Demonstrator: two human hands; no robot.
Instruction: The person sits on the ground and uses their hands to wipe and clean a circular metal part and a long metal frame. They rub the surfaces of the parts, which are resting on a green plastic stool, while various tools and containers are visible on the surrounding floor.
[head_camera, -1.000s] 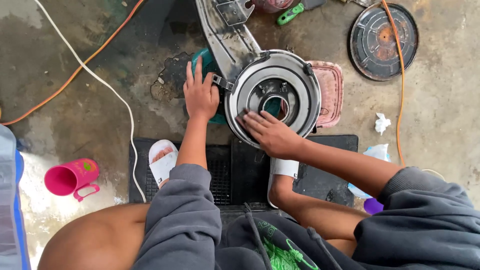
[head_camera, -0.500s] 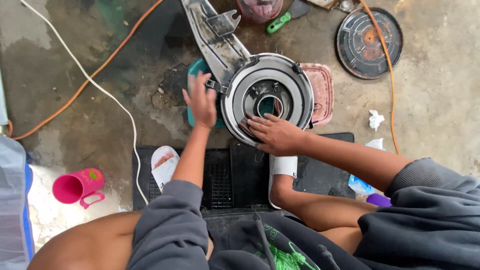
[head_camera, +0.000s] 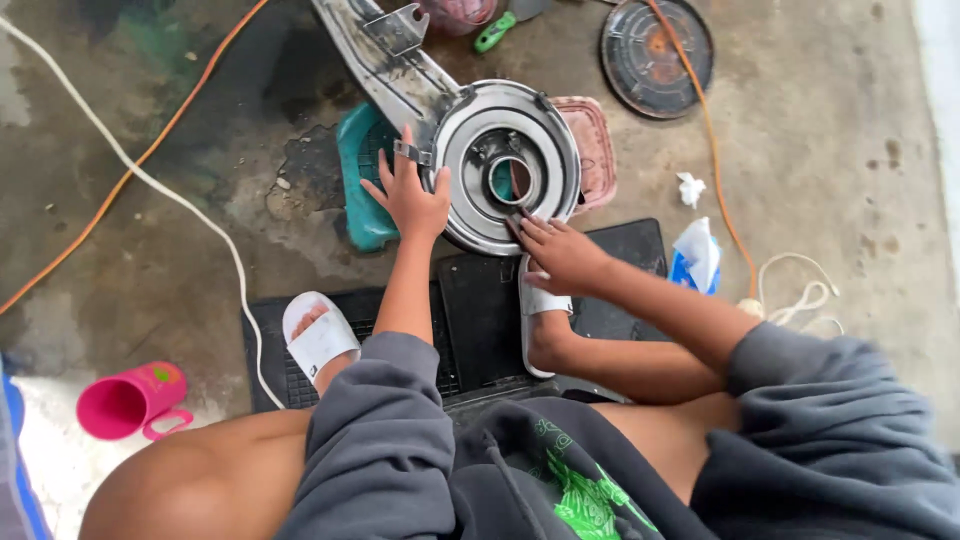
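Steel housing ring (head_camera: 470, 205) lay under both flat, spread hands, neither one gripping: left hand (head_camera: 411, 200) pressed its left rim, right hand (head_camera: 560, 252) its near edge. Beneath the ring sat a teal basket (head_camera: 358, 190); beyond it, a round dark lid (head_camera: 657, 58)

Single head-worn view, looking steeply down from close above, over lap and outstretched arms, toward concrete floor (head_camera: 820, 130)
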